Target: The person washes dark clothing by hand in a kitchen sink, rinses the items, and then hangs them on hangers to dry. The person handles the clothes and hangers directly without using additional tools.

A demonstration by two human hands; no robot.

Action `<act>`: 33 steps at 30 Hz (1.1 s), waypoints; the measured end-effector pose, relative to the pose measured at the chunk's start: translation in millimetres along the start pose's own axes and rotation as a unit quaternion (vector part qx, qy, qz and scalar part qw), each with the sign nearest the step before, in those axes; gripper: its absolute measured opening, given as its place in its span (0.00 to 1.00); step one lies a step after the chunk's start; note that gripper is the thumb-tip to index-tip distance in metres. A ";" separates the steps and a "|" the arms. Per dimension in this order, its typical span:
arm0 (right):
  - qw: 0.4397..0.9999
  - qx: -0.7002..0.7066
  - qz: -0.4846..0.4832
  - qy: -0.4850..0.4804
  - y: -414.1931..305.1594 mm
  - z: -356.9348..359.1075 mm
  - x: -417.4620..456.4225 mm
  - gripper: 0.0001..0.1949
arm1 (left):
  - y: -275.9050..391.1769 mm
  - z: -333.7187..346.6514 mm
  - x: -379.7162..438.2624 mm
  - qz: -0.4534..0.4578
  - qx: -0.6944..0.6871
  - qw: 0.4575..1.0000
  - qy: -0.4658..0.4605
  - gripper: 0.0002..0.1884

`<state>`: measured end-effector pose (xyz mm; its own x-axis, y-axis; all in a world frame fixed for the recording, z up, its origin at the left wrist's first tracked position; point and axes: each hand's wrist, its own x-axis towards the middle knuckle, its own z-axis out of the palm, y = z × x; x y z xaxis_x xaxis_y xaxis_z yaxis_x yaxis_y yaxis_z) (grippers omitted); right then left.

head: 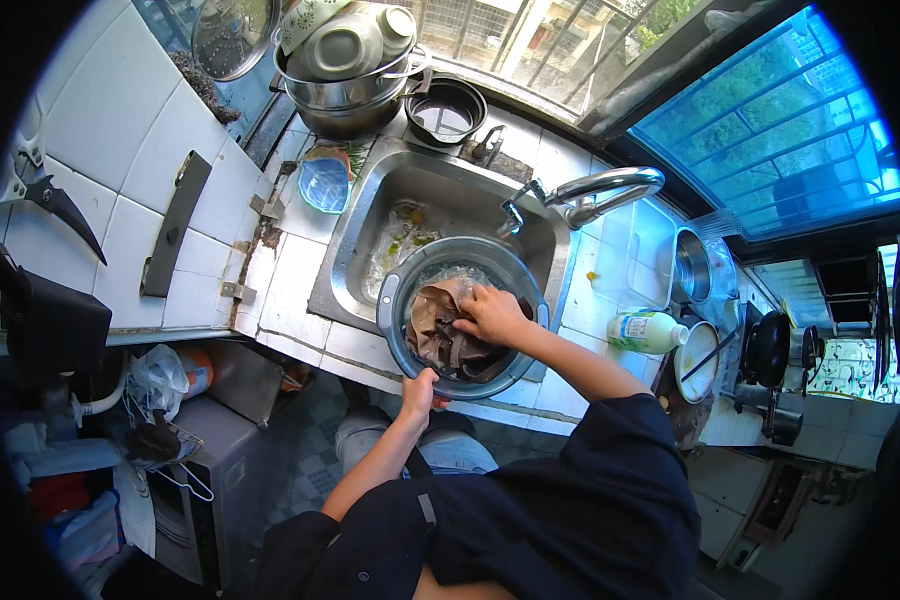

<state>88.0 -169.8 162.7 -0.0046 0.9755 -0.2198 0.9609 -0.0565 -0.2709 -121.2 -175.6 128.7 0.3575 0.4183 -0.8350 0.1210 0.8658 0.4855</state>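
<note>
A grey-blue plastic basin [521, 262] rests over the front part of the stainless steel sink [465, 169]. Brown cloth [439, 315], wet and crumpled, lies inside it with some water around it. My right hand [491, 315] reaches in from the right, its fingers curled into the cloth. At the basin's near rim, my left hand [420, 394] grips the edge, thumb on top. Above the basin's far right side hangs the outlet of a chrome faucet [607, 187]; no stream of water is plain to see.
Food scraps and clear plastic [401, 240] lie in the sink's left part. Behind it stand a steel pot stacked with bowls [330, 90] and a black pan [446, 112]. A leaf-shaped blue dish [324, 184] is on the left, a pale bottle [645, 332] on the right.
</note>
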 end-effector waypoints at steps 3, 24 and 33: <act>0.997 -0.013 -0.035 -0.071 -11.1 -23.2 -15.1 0.15 | -5.1 -4.1 -3.0 0.003 0.017 1.000 -0.010 0.09; 0.933 0.237 0.000 -0.270 3.4 17.2 -31.1 0.41 | 37.9 11.5 -4.6 -0.090 -0.004 0.994 -0.057 0.14; 0.840 0.469 0.039 -0.268 -34.0 0.3 -3.0 0.33 | 89.0 16.1 1.1 -0.112 0.136 0.981 -0.074 0.18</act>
<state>55.2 -170.9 172.3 -0.3182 0.7392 -0.5936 0.3237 -0.5037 -0.8009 -95.1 -102.5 175.2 0.4214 0.1632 -0.8921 0.4481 0.8177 0.3613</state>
